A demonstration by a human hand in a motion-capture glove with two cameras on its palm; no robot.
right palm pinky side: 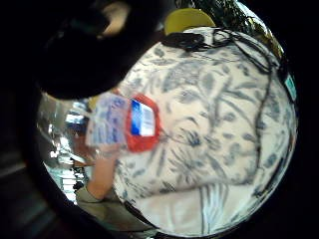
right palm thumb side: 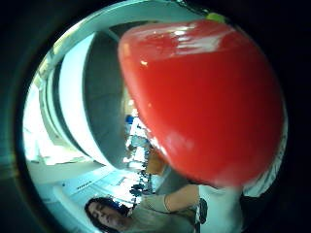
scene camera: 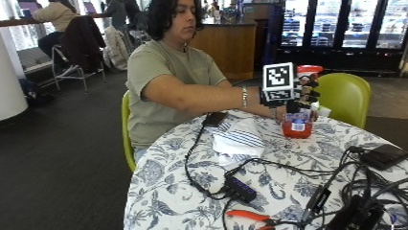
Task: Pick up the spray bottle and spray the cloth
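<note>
Outside view: a person is seated at a round worktop (scene camera: pixel 191 191) covered with a blue-and-white floral cloth, and the gloved right hand (scene camera: pixel 300 96) is stretched forward to the spray bottle (scene camera: pixel 298 125). The bottle is seen standing upright, its red liquid base at or just above the worktop surface; whether it is touching cannot be told. The fingers (scene camera: pixel 308 92) are curled round the upper part of the bottle, just under its red top, so the bottle is held. The striped cloth (scene camera: pixel 237 139), white with dark blue stripes, is lying crumpled on the worktop just beside the bottle, on the side nearer the person's body, and apart from it. A dark phone (scene camera: pixel 214 119) is placed beyond the striped cloth, further from the bottle, near the worktop edge by the person. A black cable hub (scene camera: pixel 241 188) and orange-handled pliers (scene camera: pixel 250 216) are set well apart from the bottle, toward the near edge of the worktop, and a tangle of black cables is spread on the side of the bottle away from the person. A yellow-green chair (scene camera: pixel 347 96) is standing just behind the bottle. In the little finger side palm view the bottle (right palm pinky side: pixel 134 123) is seen from above with its label and red lower part over the floral worktop (right palm pinky side: pixel 219 109), with the striped cloth (right palm pinky side: pixel 209 204) beside it. In the thumb side palm view the red of the bottle (right palm thumb side: pixel 204 97) fills most of the picture, close against the palm.
</note>
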